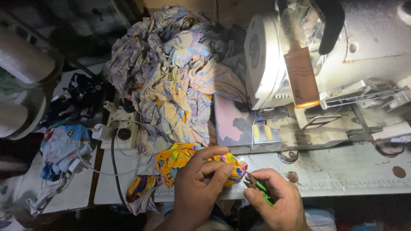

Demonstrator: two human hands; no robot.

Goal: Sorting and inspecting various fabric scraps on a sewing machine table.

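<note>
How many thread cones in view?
2, both at the left edge: a large thread cone upper left, a second thread cone just below it. More may sit outside the view.

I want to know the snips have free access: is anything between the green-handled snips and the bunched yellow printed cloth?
Nothing visible. The snips in the right hand meet the yellow cloth at its right end, which the left hand grips.

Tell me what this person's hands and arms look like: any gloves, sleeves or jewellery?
Both hands are bare: the left hand and the right hand show no gloves, and no rings or bracelets can be made out. No sleeve shows on the short stretch of left wrist in view. The forearms are cut off by the lower edge, in dim light.
</note>
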